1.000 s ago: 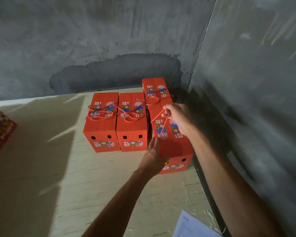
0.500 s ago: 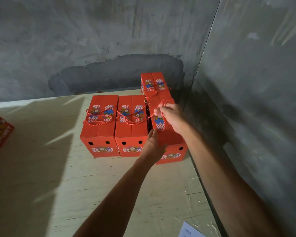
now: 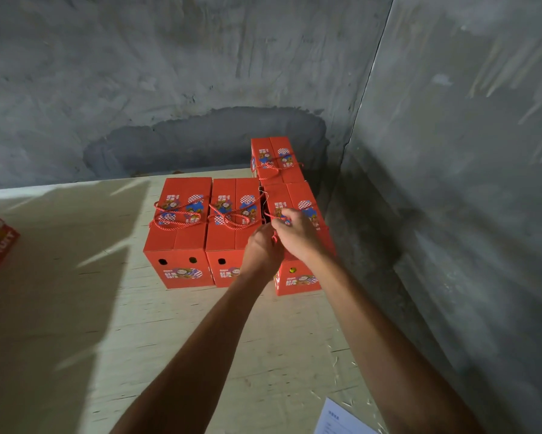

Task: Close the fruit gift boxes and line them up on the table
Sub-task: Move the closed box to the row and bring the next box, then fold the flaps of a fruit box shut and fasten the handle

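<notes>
Tabletop: both hands' fingers pinch box's cord.

grey plastered walls met at corner, dark patch low on rear wall | white printed paper sheet lay at near table edge, lower right, partly out of view
</notes>
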A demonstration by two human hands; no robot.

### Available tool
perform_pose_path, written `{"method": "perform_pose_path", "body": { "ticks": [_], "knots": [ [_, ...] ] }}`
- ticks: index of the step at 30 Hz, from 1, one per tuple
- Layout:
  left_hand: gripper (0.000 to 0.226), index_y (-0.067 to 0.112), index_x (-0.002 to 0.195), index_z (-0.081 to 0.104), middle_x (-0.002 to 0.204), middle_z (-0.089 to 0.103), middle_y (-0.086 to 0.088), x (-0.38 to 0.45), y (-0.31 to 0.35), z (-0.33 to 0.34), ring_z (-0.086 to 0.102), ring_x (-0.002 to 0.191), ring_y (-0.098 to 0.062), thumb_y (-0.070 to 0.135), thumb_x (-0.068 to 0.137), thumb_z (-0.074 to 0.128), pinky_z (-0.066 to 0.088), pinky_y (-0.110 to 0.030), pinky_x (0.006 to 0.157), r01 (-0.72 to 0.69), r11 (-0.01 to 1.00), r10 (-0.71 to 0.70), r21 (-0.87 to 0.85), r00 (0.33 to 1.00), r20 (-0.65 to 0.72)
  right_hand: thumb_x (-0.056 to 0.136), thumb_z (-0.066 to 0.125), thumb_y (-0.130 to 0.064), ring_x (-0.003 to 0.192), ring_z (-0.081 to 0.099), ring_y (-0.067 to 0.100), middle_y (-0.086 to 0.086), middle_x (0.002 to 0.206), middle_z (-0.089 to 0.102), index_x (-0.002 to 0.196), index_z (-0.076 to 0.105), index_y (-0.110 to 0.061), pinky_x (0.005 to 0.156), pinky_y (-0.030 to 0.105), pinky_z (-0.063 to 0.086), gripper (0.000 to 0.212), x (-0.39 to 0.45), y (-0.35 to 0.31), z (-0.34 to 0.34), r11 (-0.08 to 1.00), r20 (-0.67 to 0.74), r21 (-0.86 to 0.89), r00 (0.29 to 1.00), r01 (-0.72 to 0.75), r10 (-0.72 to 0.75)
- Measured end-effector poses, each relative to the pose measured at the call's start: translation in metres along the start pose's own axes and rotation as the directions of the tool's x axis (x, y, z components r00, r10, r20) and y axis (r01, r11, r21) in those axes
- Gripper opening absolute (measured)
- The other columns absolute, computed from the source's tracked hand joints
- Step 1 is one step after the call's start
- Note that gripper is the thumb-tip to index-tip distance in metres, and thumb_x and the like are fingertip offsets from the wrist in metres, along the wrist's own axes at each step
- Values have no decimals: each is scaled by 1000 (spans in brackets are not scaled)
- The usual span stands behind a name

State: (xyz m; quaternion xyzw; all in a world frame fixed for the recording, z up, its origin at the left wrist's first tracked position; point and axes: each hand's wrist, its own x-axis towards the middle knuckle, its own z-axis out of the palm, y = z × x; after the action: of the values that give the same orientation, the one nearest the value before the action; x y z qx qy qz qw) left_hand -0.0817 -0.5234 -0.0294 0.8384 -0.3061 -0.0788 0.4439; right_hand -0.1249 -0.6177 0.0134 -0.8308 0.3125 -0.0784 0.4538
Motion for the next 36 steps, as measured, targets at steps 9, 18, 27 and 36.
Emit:
{"method": "perform_pose_path", "body": {
  "ticks": [9, 18, 27, 36],
  "knots": [
    [35, 9, 116, 72, 100, 76, -7, -81, -11, -93, 73, 91, -22, -4, 90, 54, 59, -39, 75, -10, 994, -5, -112, 991, -137, 102, 58, -18, 131, 56, 12, 1, 139, 63, 138, 62, -14, 106, 22, 42, 36, -92, -34, 70, 950, -39, 206, 972, 235, -232],
    [19, 15, 106, 75, 99, 78, 3, -191, -110, -258, 74, 91, -11, 7, 94, 63, 59, -35, 83, 157, 979, -197, -130, 894, -401, 100, 65, -26, 118, 64, 8, -3, 125, 70, 127, 68, -16, 105, 30, 50, 30, -171, -123, 226, 889, 142, 356, 924, 287, -355],
    [22, 22, 108, 75, 98, 75, 8, -312, -215, -441, 71, 90, -8, 12, 94, 62, 59, -40, 80, 303, 952, -274, -49, 769, -578, 96, 68, -29, 106, 69, 1, -5, 114, 75, 120, 70, -22, 101, 30, 54, 26, -265, -248, 421, 849, 331, 460, 838, 259, -435],
    [22, 20, 119, 71, 117, 69, 1, -418, -274, -577, 63, 107, -14, 24, 98, 66, 51, -23, 88, 540, 793, -174, 282, 645, -744, 103, 58, -35, 95, 64, -17, -23, 105, 67, 130, 67, -21, 81, 7, 52, 31, -358, -336, 560, 836, 544, 469, 652, 286, -528]
  ]
}}
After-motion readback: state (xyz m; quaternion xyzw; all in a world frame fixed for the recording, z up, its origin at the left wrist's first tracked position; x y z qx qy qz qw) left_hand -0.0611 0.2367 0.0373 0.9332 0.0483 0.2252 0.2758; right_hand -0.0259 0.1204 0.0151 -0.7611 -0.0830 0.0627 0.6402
